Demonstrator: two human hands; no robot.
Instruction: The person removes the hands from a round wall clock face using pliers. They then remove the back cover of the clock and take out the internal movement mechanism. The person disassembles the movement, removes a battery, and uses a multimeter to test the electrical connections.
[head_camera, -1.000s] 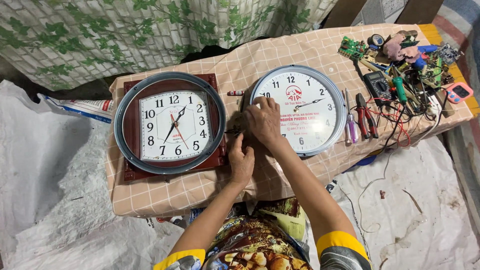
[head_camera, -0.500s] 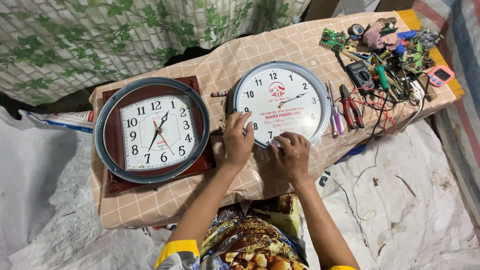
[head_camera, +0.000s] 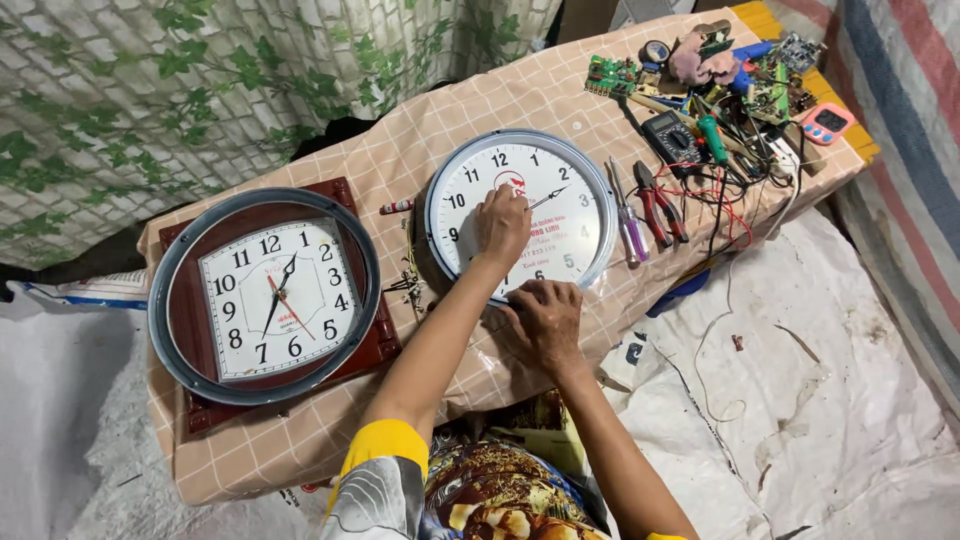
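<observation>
Far left: square-faced clock in brown frame with grey ring, flat, well apart. Marker between the clocks. Round white clock mid-table, face up, twelve pointing far. Left hand flat on dial, holding nothing; right hand grips near rim. Right: pliers, multimeter, wires.

A low table with a beige checked cloth carries everything. On its left lies a brown square clock with a grey ring on it. In the middle lies a round white clock. A small red marker lies between them, far side. Right of the round clock lie pliers, then a multimeter, circuit boards and wires at the far right
</observation>
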